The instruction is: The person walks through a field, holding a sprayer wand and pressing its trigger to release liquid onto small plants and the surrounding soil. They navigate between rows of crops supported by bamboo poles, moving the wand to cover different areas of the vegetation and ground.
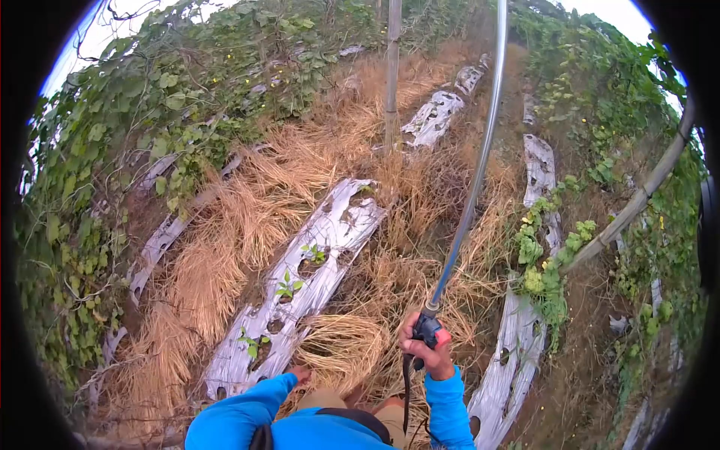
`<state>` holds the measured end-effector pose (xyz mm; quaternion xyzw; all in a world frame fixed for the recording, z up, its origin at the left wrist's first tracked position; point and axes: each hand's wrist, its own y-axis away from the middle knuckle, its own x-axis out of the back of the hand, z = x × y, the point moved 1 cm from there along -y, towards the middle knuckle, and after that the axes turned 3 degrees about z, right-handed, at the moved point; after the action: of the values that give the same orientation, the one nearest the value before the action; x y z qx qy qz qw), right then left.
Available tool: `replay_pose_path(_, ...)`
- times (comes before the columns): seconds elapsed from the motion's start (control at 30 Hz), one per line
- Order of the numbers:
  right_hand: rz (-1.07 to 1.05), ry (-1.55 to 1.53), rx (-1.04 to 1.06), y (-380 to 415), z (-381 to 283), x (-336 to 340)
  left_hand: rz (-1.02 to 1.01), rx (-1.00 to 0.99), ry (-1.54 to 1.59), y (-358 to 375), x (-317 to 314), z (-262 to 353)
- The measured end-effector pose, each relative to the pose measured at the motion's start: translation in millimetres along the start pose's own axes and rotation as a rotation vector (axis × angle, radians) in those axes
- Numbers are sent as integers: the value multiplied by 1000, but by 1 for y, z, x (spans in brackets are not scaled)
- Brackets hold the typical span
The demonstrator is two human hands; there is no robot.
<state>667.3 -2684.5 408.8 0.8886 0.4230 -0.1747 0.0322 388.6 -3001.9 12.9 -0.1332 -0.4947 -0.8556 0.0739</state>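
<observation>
My right hand [429, 352] is wrapped round the black-and-red trigger handle of a spray wand [486, 146]. Its long metal tube rises steeply from the grip and leaves the top of the view. A dark hose [406, 390] hangs from the handle toward my body. My left hand [301, 374] is low beside my leg, close to the dry straw [345, 345]; its fingers are too small and hidden to read. Just ahead and to the left, small green seedlings [287, 286] grow through holes in a torn silvery plastic mulch sheet [319, 229].
A wooden post [391, 75] stands ahead, and a curved pole [637, 202] leans on the right. Leafy vines [90, 180] line both sides. Another mulch strip [510, 360] runs along my right, and straw covers the ground between rows.
</observation>
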Motion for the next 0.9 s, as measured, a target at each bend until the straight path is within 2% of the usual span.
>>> replay_pose_path(0.1,61,32,-30,17,13,-30,6,-63,48,17,-4,-20)
replay_pose_path(0.13,120,157,-5,24,15,-39,35,-106,30,24,-6,-21)
replay_pose_path(0.17,110,156,1,32,17,-45,68,-151,10,33,-6,-22)
replay_pose_path(0.2,111,234,2,42,20,-50,79,-210,126,17,-12,-49)
replay_pose_path(0.23,114,313,0,54,25,-55,86,-207,129,36,-13,-42)
replay_pose_path(0.3,52,261,-1,77,34,-65,117,-259,212,64,-15,-26)
replay_pose_path(0.37,-49,147,-15,106,44,-81,175,-265,157,77,-24,-47)
replay_pose_path(0.43,-58,105,-73,136,43,-96,129,-229,307,103,-36,-58)
replay_pose_path(0.47,-52,103,-48,150,49,-100,125,-348,375,116,-45,-67)
replay_pose_path(0.5,-47,97,-23,163,54,-107,131,-347,371,124,-55,-90)
replay_pose_path(0.57,-83,101,-6,186,55,-115,204,-467,339,136,-74,-138)
replay_pose_path(0.6,-118,109,16,194,52,-121,161,-234,-50,145,-70,-158)
replay_pose_path(0.67,-114,50,-6,206,29,-141,103,-106,54,162,-82,-207)
replay_pose_path(0.73,-107,1,-29,213,4,-161,45,-108,22,169,-88,-260)
replay_pose_path(0.8,-148,-23,-17,215,-19,-180,139,-477,55,173,-93,-294)
replay_pose_path(0.83,-177,-57,-43,217,-31,-191,91,-318,-5,187,-87,-309)
replay_pose_path(0.9,-247,-96,-23,219,-59,-215,76,-165,-13,206,-77,-305)
